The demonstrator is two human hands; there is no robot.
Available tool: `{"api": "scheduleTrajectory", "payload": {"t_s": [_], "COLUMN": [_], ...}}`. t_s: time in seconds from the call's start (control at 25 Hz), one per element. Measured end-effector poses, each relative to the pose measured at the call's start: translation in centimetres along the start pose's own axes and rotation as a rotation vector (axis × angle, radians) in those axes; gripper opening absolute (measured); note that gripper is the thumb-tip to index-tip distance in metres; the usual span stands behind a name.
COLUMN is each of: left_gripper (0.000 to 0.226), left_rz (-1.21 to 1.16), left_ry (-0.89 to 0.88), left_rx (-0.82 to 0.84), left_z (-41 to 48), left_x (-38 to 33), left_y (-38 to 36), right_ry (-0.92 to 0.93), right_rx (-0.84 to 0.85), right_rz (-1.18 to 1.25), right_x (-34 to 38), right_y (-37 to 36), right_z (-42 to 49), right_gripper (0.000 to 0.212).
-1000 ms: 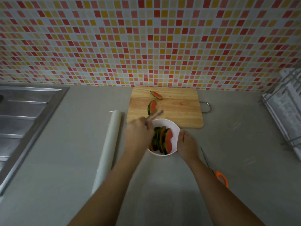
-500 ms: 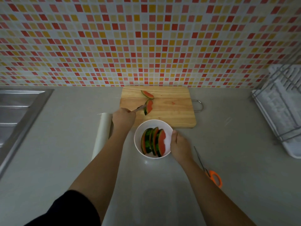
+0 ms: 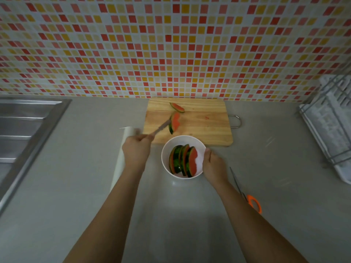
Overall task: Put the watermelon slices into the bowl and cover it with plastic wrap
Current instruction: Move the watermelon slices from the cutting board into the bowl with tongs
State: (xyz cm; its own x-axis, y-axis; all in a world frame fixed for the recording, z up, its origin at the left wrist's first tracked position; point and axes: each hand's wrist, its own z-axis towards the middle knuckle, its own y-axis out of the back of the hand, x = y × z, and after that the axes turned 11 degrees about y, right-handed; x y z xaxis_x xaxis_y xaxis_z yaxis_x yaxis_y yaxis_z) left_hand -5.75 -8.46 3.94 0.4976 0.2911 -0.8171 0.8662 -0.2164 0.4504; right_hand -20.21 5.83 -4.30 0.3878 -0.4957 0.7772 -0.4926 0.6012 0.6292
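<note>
The left hand [image 3: 137, 149] gripped chopsticks [image 3: 161, 128] to pinch a watermelon slice [image 3: 175, 122] at the bowl's [image 3: 167, 149] twelve o'clock, while the right hand [image 3: 213, 166] held the bowl steady.

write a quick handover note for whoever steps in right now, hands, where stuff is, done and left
Left hand: closed on a thin tool, likely chopsticks, whose tip meets the nearer red watermelon slice on the wooden cutting board.
Right hand: steadying the white round bowl by its right rim.
Done: several slices stand on edge in the bowl.
Left: two slices on the board, that one and the far slice; then cover the bowl using the white plastic wrap roll left of the bowl. Orange-handled scissors lie to the right.
</note>
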Motion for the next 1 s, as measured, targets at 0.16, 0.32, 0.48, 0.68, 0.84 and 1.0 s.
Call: {"api": "scheduleTrajectory", "payload": {"t_s": [0.16,0.32,0.48,0.68,0.84,1.0], "left_gripper": [0.033,0.026,0.035,0.037,0.039,0.04], "left_rz": [0.2,0.516,0.71,0.463,0.285,0.182], "left_ry": [-0.122,-0.323,-0.399,-0.384,0.027,0.204], "left_rx": [0.059,0.014,-0.066,-0.167,0.037,0.11], "left_z": [-5.7,-9.8,-10.9,-4.5,3.7,8.0], "left_x": [4.1,4.7,3.8,-1.0,-4.0,-4.8], "left_y": [0.5,-2.3,-2.3,-0.3,-4.8,-9.5], "right_ry": [-0.036,-0.011,0.015,0.037,0.039,0.018], "right_rx": [-0.038,-0.023,-0.031,0.034,0.032,0.052], "right_rz": [0.043,0.04,0.027,0.02,0.016,0.012], "right_x": [0.0,0.0,0.1,-0.2,-0.1,-0.6], "right_y": [-0.1,0.0,-0.1,0.1,0.2,-0.2], "right_z": [-0.1,-0.2,-0.2,-0.1,-0.1,0.1], "right_gripper": [0.054,0.057,0.056,0.047,0.052,0.053]}}
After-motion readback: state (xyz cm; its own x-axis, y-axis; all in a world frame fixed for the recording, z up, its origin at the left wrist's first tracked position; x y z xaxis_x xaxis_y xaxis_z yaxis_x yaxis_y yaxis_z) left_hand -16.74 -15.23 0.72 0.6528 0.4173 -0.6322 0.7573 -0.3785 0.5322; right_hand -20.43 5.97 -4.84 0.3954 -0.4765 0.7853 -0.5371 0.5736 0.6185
